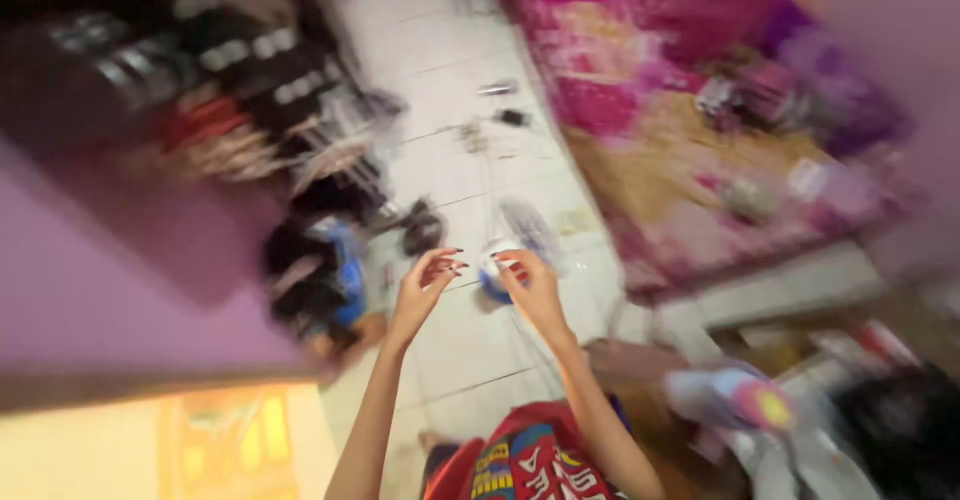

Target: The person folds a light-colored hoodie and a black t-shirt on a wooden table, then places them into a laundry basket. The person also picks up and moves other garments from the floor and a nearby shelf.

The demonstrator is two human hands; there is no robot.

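White tiled floor (470, 90), all motion-blurred. Nearest, the right hand (535, 290) pinches a small blue-and-white object (497, 268) just above the floor; the left hand (425, 285) hovers beside it, fingers apart. Steadier hands would help — beyond lies a pink bedspread (640, 70).

Two hands raised over the white tiled floor (450, 70): one left hand (422, 290), one right hand (535, 290). One small blue and white object (492, 278), too blurred to tell its kind, at the right hand's fingertips. One bed (700, 150) with a pink and yellow cover, far right. One dark shelf unit (170, 60), far left. Three small dark items (497, 89) on the far floor
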